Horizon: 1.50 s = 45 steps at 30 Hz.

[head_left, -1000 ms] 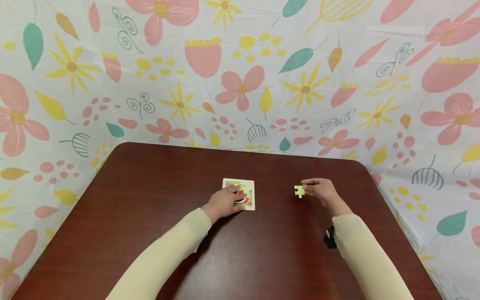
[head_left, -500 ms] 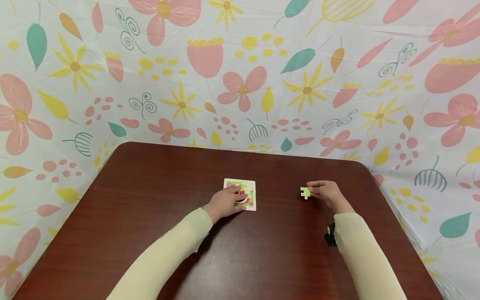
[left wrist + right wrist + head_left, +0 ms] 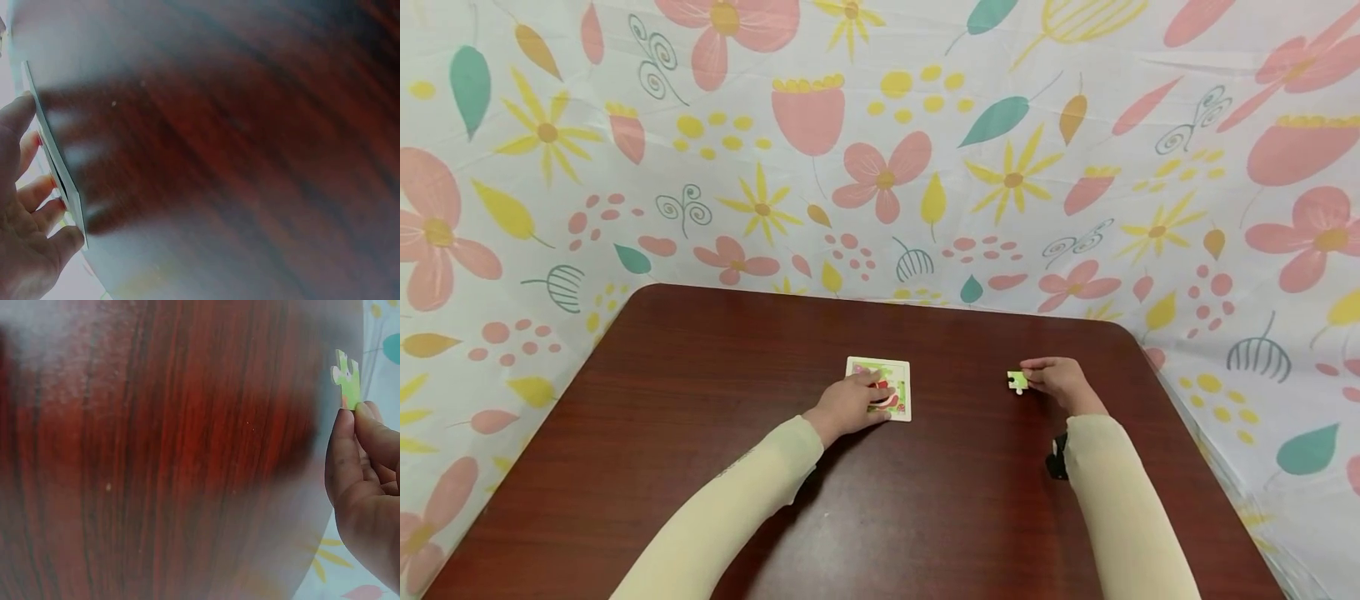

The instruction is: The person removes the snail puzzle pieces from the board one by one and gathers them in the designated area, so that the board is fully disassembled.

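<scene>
A small square puzzle board (image 3: 903,377) with a white border and a green and red picture lies on the dark wooden table. My left hand (image 3: 848,405) rests on it with fingers spread, covering much of the picture. In the left wrist view the board's edge (image 3: 59,156) shows thin, and my left fingertips touch it. To the right, my right hand (image 3: 1056,382) pinches a green jigsaw piece (image 3: 1017,382) by one side between thumb and forefinger. The right wrist view shows the jigsaw piece (image 3: 349,381) upright, its knobs pointing away from the fingers.
The reddish-brown table (image 3: 895,508) has rounded far corners. Behind it and at both sides hangs a white cloth (image 3: 880,117) printed with flowers and leaves. A black device (image 3: 1057,457) sits at the right wrist.
My right hand has shifted a little to the right with the jigsaw piece, away from the board. My left hand stays on the board.
</scene>
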Each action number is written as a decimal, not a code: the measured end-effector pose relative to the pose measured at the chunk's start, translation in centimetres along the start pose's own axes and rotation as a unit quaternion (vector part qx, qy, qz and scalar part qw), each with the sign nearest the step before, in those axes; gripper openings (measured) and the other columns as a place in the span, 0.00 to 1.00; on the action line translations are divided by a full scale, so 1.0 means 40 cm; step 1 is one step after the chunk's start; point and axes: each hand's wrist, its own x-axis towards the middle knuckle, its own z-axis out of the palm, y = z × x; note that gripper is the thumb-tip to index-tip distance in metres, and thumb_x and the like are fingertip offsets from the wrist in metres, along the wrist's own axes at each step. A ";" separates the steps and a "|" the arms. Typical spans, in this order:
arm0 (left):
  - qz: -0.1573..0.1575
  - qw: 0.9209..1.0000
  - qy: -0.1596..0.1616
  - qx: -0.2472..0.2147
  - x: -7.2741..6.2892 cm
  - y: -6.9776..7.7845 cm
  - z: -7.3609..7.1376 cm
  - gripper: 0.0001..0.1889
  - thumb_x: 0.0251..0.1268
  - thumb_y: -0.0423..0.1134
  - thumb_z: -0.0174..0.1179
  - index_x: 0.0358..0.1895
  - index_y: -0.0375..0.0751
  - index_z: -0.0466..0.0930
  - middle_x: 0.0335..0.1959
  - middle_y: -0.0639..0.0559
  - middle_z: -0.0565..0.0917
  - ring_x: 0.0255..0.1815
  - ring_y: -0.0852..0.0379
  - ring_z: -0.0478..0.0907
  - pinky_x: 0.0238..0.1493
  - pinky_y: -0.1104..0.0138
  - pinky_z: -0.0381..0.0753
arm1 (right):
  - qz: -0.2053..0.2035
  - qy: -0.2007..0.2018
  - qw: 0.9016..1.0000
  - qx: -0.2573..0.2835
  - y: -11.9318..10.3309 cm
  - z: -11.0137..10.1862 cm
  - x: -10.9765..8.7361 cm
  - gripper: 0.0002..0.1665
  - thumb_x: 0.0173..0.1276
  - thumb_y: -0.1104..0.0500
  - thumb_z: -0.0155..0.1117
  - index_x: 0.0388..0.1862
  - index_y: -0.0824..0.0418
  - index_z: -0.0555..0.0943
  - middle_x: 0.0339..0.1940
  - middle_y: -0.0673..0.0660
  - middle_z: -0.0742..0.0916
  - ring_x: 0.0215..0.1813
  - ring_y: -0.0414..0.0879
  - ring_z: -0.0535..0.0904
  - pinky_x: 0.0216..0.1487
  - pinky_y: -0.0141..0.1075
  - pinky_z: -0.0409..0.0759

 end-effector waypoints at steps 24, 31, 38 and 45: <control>0.006 1.000 0.005 0.002 0.006 0.004 0.005 0.26 0.71 0.55 0.63 0.70 0.57 0.78 0.77 0.46 0.72 0.78 0.46 0.69 0.72 0.56 0.76 | 0.002 0.050 0.998 -0.035 0.016 0.011 0.012 0.22 0.75 0.68 0.61 0.63 0.80 0.77 0.30 0.42 0.86 0.30 0.31 0.81 0.36 0.27 0.85; 0.013 1.000 0.022 -0.012 0.009 0.004 -0.002 0.25 0.69 0.54 0.65 0.67 0.53 0.81 0.74 0.43 0.75 0.75 0.45 0.72 0.69 0.54 0.79 | 0.004 0.064 0.997 -0.040 0.019 0.010 0.026 0.20 0.75 0.67 0.60 0.62 0.77 0.78 0.34 0.45 0.84 0.30 0.30 0.81 0.37 0.27 0.86; 0.016 0.999 0.024 -0.023 0.007 -0.001 -0.007 0.25 0.68 0.54 0.68 0.64 0.50 0.83 0.72 0.41 0.76 0.74 0.45 0.73 0.68 0.53 0.79 | -0.011 0.066 0.996 -0.056 0.018 0.015 0.029 0.20 0.74 0.68 0.61 0.61 0.79 0.78 0.30 0.44 0.85 0.29 0.30 0.81 0.35 0.26 0.85; 0.031 0.999 0.036 -0.011 -0.005 -0.013 0.005 0.23 0.70 0.52 0.65 0.64 0.47 0.82 0.70 0.39 0.77 0.75 0.41 0.72 0.72 0.50 0.75 | -0.023 0.077 0.993 -0.081 0.013 0.027 0.025 0.19 0.75 0.67 0.61 0.58 0.79 0.80 0.43 0.62 0.88 0.29 0.30 0.80 0.37 0.28 0.87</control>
